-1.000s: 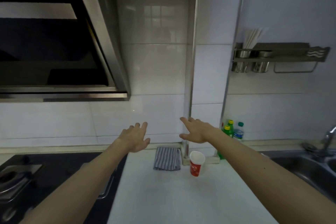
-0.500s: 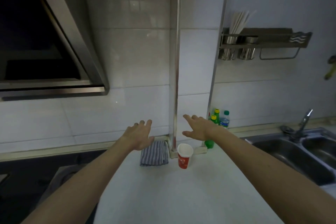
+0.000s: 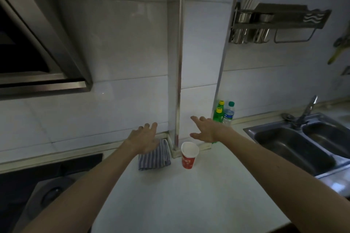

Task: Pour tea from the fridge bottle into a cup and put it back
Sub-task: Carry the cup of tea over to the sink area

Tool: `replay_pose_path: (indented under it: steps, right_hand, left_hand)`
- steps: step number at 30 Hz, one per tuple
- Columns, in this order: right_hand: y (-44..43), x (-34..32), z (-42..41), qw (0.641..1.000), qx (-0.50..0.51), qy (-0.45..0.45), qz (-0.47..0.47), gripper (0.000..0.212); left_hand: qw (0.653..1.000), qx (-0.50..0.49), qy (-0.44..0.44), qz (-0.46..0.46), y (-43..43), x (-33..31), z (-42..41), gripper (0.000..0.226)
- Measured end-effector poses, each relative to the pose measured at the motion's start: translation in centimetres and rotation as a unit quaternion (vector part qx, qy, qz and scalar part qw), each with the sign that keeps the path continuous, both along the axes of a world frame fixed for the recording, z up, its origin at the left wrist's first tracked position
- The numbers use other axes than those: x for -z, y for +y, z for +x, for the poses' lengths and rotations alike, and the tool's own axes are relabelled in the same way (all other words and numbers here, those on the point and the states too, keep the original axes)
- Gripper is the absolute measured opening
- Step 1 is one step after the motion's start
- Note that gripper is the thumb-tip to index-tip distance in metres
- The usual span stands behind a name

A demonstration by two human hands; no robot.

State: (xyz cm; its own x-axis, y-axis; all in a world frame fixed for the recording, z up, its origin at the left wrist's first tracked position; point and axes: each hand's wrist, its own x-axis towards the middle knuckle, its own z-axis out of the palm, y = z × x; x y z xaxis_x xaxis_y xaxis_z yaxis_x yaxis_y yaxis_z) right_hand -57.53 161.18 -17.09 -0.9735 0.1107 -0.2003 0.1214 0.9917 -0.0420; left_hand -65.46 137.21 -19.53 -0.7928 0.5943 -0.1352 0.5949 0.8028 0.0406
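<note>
A red paper cup (image 3: 189, 155) with a white inside stands upright on the white counter (image 3: 180, 195), close to the wall corner. My left hand (image 3: 144, 139) hovers above and left of the cup, fingers spread, holding nothing. My right hand (image 3: 205, 129) hovers just above and right of the cup, also spread and holding nothing. Both arms reach forward over the counter. No fridge and no tea bottle are in view.
A striped grey cloth (image 3: 155, 157) lies partly under my left hand. Two green bottles (image 3: 217, 114) and a clear bottle (image 3: 229, 113) stand at the wall. A steel double sink (image 3: 303, 143) with a tap is right, a dark hob (image 3: 37, 185) left, a range hood (image 3: 43, 43) above.
The view has swung to the right: the sink has come into view and the hood and hob have slid left. Both hands stay spread above the cup and cloth.
</note>
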Motion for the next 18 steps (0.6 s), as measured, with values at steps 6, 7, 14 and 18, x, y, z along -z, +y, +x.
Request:
replay_pose_path:
  steps: [6,7,14,18]
  right_hand:
    - [0.9,3.6,-0.8,0.999,0.015,-0.025,-0.015,0.079]
    - [1.1,4.2,-0.9,0.999,0.017,-0.03,-0.018,0.079]
    - [2.9,9.2,-1.9,0.996,0.029,-0.057,-0.059,0.077]
    - [4.1,11.7,-2.6,0.994,0.024,-0.064,-0.088,0.076]
  left_hand:
    - [1.0,0.007,-0.026,0.001,1.2,3.1,-1.4,0.065]
    - [0.999,0.008,-0.033,0.002,1.5,3.6,-1.5,0.066]
    - [0.996,0.005,-0.081,-0.027,2.8,8.5,-2.2,0.081]
    - [0.993,-0.012,-0.115,-0.028,4.0,11.0,-1.9,0.079]
